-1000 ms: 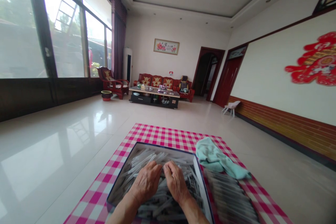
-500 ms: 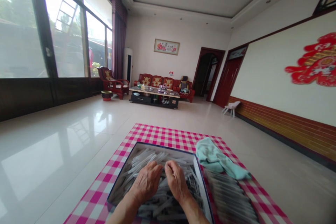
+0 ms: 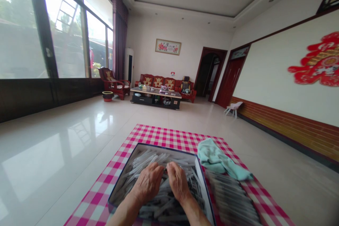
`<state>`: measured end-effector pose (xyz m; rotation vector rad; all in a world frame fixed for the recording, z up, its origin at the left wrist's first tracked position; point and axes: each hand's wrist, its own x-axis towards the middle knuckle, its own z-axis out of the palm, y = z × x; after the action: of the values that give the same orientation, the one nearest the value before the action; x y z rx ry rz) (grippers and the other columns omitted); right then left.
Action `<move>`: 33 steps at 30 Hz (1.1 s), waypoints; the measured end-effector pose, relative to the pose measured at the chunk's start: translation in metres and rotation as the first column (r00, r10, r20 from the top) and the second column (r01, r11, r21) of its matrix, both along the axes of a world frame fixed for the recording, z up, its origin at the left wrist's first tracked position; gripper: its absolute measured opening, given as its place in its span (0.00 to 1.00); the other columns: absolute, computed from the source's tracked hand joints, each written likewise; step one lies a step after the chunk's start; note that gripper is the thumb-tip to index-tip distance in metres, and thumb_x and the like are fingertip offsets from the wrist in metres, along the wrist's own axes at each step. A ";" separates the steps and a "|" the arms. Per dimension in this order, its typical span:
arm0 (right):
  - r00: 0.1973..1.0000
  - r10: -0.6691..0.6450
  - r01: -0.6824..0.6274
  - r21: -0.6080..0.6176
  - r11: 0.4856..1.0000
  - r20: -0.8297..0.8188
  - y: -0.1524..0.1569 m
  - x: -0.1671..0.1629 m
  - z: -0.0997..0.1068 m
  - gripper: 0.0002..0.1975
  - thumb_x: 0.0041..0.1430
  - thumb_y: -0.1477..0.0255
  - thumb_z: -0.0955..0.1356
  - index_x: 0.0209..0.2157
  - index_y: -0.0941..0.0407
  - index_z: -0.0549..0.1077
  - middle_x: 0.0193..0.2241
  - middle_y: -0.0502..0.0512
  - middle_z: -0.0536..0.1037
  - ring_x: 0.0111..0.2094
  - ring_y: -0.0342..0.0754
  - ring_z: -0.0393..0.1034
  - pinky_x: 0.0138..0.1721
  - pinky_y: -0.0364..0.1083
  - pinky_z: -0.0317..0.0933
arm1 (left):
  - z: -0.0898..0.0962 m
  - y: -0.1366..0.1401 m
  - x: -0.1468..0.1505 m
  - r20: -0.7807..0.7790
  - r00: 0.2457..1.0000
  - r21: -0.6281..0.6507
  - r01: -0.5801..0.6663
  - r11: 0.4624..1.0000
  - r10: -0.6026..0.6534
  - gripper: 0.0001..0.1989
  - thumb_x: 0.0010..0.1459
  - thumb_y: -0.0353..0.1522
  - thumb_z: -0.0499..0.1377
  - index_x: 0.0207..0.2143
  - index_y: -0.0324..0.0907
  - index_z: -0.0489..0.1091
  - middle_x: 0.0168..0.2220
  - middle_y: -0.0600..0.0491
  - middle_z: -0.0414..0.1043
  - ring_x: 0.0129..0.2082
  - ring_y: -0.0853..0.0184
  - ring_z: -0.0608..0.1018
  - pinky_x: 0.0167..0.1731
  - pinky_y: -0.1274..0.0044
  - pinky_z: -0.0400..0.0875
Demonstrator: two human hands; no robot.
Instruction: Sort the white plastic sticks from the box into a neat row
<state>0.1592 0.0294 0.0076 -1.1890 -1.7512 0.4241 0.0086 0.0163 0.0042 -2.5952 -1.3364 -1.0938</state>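
Observation:
Over a shallow box with a dark blue rim (image 3: 159, 145), my left hand (image 3: 150, 180) and my right hand (image 3: 178, 180) are held close together, fingertips nearly meeting. Both are closed in a pinch. A small dark bit shows between the fingertips, too little of it to name. Below them the box is full of loose, clear, slim plastic tubes (image 3: 144, 160), pen-like in shape, mixed with darker pieces (image 3: 169, 207). To the right of the box lies a row of similar slim clear sticks with dark ends (image 3: 233, 197), side by side.
A mint-green cloth (image 3: 215, 157) lies crumpled beyond the row of sticks. Box, cloth and sticks rest on a pink-and-white checked tablecloth (image 3: 106, 187). Farther off stand a low table (image 3: 156, 93), a red wooden armchair (image 3: 116, 86) and a small stool (image 3: 233, 108).
Both hands stay almost in place over the box. A small dark bit shows more clearly between the fingertips now.

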 end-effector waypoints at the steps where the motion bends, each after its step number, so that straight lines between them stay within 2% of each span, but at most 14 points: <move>1: 1.000 0.011 -0.011 0.007 1.000 0.008 -0.001 0.000 0.000 0.16 0.63 0.67 0.58 0.22 0.54 0.65 0.21 0.50 0.71 0.25 0.45 0.64 0.28 0.42 0.55 | 0.001 0.000 0.000 -0.002 1.000 -0.002 0.001 1.000 -0.001 0.13 0.64 0.29 0.43 0.34 0.43 0.66 0.29 0.52 0.66 0.31 0.66 0.71 0.32 0.76 0.67; 5: 0.999 0.026 -0.027 0.023 0.999 0.036 -0.003 0.000 0.001 0.14 0.60 0.69 0.59 0.21 0.54 0.64 0.22 0.50 0.70 0.26 0.45 0.64 0.29 0.42 0.55 | 0.002 -0.002 0.000 -0.008 1.000 -0.008 0.007 1.000 -0.008 0.12 0.63 0.29 0.44 0.34 0.43 0.66 0.29 0.52 0.67 0.31 0.66 0.72 0.32 0.76 0.67; 12: 1.000 0.008 -0.007 -0.044 0.999 0.014 0.000 -0.002 -0.001 0.21 0.62 0.61 0.58 0.18 0.54 0.63 0.18 0.49 0.68 0.22 0.44 0.60 0.26 0.43 0.52 | -0.002 0.001 0.000 -0.005 1.000 -0.006 0.010 1.000 -0.010 0.12 0.63 0.29 0.44 0.29 0.43 0.64 0.28 0.53 0.66 0.29 0.67 0.71 0.30 0.76 0.66; 16: 1.000 0.001 0.000 -0.059 0.998 0.009 0.000 -0.002 0.000 0.23 0.64 0.59 0.56 0.19 0.54 0.64 0.17 0.49 0.68 0.21 0.43 0.59 0.25 0.43 0.52 | -0.003 0.001 0.000 0.000 1.000 -0.010 0.006 1.000 -0.006 0.12 0.63 0.29 0.44 0.30 0.43 0.64 0.29 0.52 0.66 0.29 0.67 0.71 0.30 0.76 0.66; 22: 0.998 0.047 -0.046 -0.044 0.998 0.032 -0.003 -0.002 0.001 0.18 0.61 0.62 0.60 0.20 0.55 0.66 0.19 0.49 0.71 0.23 0.44 0.63 0.25 0.41 0.53 | -0.002 0.001 0.001 -0.003 1.000 0.018 0.015 1.000 -0.015 0.12 0.63 0.28 0.44 0.31 0.43 0.65 0.28 0.52 0.67 0.29 0.67 0.71 0.31 0.76 0.68; 26: 0.997 -0.077 0.076 -0.052 0.996 -0.027 0.002 0.002 0.001 0.22 0.61 0.57 0.59 0.19 0.54 0.66 0.17 0.50 0.71 0.21 0.45 0.62 0.25 0.43 0.54 | 0.004 0.001 0.000 0.067 0.997 0.172 -0.047 0.984 0.036 0.12 0.62 0.29 0.47 0.46 0.41 0.65 0.40 0.47 0.69 0.40 0.62 0.72 0.41 0.69 0.69; 28: 0.982 -0.161 0.152 -0.097 0.984 -0.095 0.005 0.006 0.002 0.24 0.60 0.54 0.58 0.18 0.54 0.65 0.16 0.51 0.70 0.21 0.46 0.62 0.25 0.43 0.55 | 0.006 0.001 -0.001 0.129 0.987 0.211 -0.120 0.970 0.094 0.10 0.62 0.31 0.48 0.43 0.42 0.67 0.38 0.47 0.70 0.38 0.62 0.73 0.40 0.70 0.69; 31: 0.963 -0.173 0.138 -0.173 0.975 -0.209 0.006 0.008 0.006 0.26 0.60 0.52 0.56 0.19 0.54 0.66 0.17 0.52 0.72 0.22 0.47 0.66 0.27 0.44 0.58 | 0.005 0.003 -0.003 0.199 0.969 0.115 -0.172 0.978 0.147 0.13 0.64 0.33 0.47 0.29 0.44 0.67 0.26 0.53 0.68 0.28 0.67 0.73 0.31 0.76 0.67; 33: 0.964 -0.103 0.060 -0.177 0.982 -0.245 0.004 0.007 0.009 0.25 0.61 0.53 0.57 0.19 0.54 0.67 0.18 0.51 0.72 0.23 0.47 0.66 0.28 0.44 0.59 | 0.005 0.004 -0.004 0.278 0.949 0.009 -0.159 0.987 0.150 0.14 0.64 0.35 0.47 0.29 0.44 0.68 0.24 0.55 0.69 0.26 0.68 0.73 0.29 0.77 0.66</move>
<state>0.1664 0.0334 0.0163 -1.2608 -1.4634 0.6563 0.0051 0.0207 0.0088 -2.3324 -1.5293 -1.4781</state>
